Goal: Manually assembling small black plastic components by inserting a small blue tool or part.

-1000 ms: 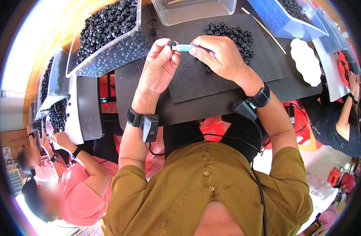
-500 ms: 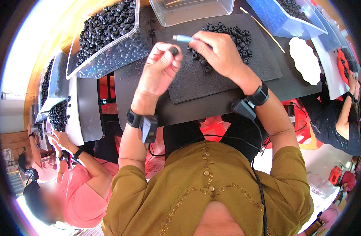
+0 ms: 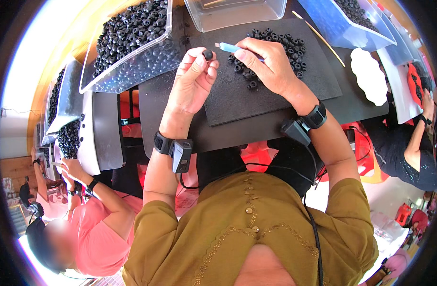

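A person in an olive shirt works at a dark table (image 3: 180, 128), both forearms reaching up from the lower edge, each wrist strapped with a black band carrying a small black device. The left hand (image 3: 192, 83) is raised with the palm turned inward, fingers curled — thumb and forefinger pinch a small black ring (image 3: 208, 54) at their tips, just above the black mat (image 3: 256, 102). The right hand (image 3: 268, 64) lies just beside it, bent at the wrist and knuckles up, closed around a slim light-blue tool (image 3: 228, 47) whose tip juts toward the left hand's ring but stops short of touching it.

Under and beyond the right hand's fingers, a loose heap of black rings (image 3: 287, 45) is scattered on the mat. Past the left hand, up and to its outer side, a clear plastic bin (image 3: 128, 71) is heaped with the same black parts; straight ahead of both hands stands another clear tub (image 3: 237, 14), nearly bare. Well off the right hand, a white scalloped dish (image 3: 368, 74) rests at the table's edge.

To the person's left, a co-worker in a pink top (image 3: 99, 238) leans over a separate tray — a second worker in black (image 3: 409, 152) sits to the right.
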